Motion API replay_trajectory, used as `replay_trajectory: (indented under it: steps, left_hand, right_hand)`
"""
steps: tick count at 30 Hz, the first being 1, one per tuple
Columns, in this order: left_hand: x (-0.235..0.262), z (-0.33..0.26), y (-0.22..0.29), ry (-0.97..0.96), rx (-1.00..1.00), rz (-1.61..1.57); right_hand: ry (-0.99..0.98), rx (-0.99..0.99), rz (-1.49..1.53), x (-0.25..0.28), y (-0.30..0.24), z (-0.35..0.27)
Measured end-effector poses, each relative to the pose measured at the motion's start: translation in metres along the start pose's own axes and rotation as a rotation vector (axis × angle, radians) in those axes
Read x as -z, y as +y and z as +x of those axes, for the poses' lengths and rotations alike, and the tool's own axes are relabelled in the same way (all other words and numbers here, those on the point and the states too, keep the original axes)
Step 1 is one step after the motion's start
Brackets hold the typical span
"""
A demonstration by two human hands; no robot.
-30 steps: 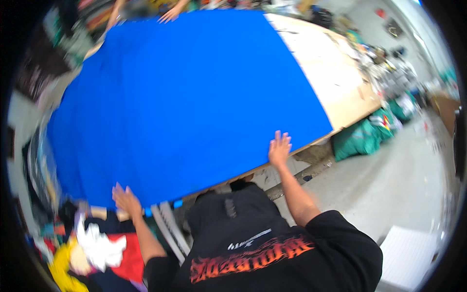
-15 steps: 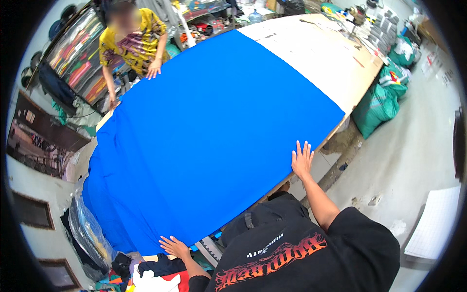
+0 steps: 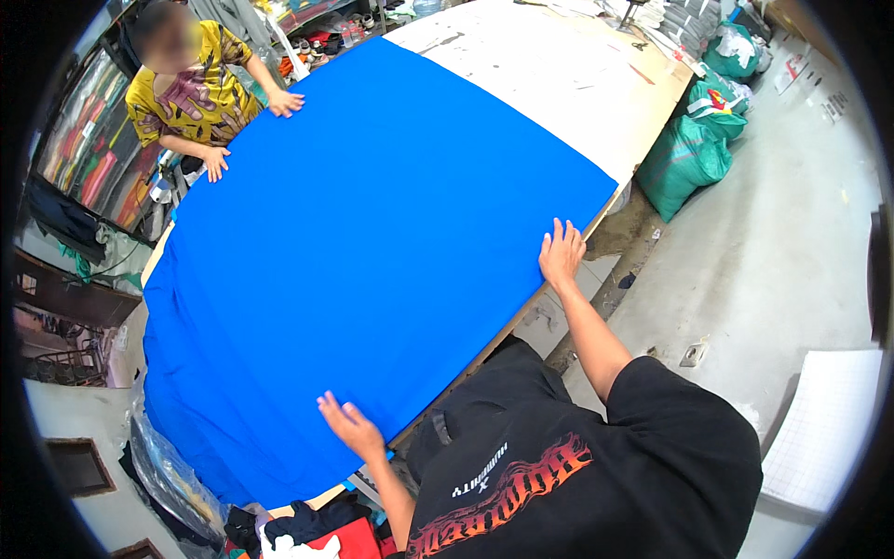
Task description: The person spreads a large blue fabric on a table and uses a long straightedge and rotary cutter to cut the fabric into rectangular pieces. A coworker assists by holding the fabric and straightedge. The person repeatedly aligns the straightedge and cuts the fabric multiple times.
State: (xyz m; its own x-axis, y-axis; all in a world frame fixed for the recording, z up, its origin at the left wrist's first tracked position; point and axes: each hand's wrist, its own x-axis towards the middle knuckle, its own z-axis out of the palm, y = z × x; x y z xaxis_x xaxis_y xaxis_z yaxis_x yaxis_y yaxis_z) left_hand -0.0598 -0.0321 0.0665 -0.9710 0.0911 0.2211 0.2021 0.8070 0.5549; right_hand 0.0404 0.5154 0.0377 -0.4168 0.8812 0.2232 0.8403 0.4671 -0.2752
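Note:
A wide sheet of bright blue fabric (image 3: 372,224) covers most of a long pale table (image 3: 531,56). It lies mostly smooth in the middle and bunches into folds at the left end. My right hand (image 3: 562,254) rests on the fabric at the near table edge, fingers stretched out. My left hand (image 3: 351,427) is over the fabric near its lower edge, open with the fingers extended; whether it touches the cloth I cannot tell. Across the table, a co-worker in a yellow patterned shirt (image 3: 196,88) lays both hands on the far edge of the fabric.
Green sacks (image 3: 684,168) stand on the floor beyond the right table edge. Shelves of folded cloth (image 3: 98,140) are behind the co-worker. A heap of loose garments (image 3: 317,531) and a plastic-wrapped bundle (image 3: 172,466) lie by the near left end. A white gridded sheet (image 3: 824,429) is at the right.
My left hand has moved up along the near edge, and my right hand has shifted slightly. The folds at the left have smoothed out somewhat. The co-worker's hands now lie flat; the view has shifted.

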Motion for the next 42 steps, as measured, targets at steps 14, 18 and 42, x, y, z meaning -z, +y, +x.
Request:
replay_trajectory:
  steps: [14, 18, 42]
  left_hand:
    - [-0.055, -0.02, 0.02, -0.13, 0.322, 0.573]
    - [-0.064, -0.017, 0.038, -0.118, 0.446, 0.58]
    - [-0.079, -0.074, 0.092, -0.03, 0.423, 0.511]
  right_hand:
    - [-0.055, 0.138, 0.053, 0.013, 0.046, 0.057]
    - [-0.149, 0.148, 0.066, 0.021, 0.068, 0.074]
    - [-0.173, 0.446, 0.177, -0.038, -0.064, 0.169]
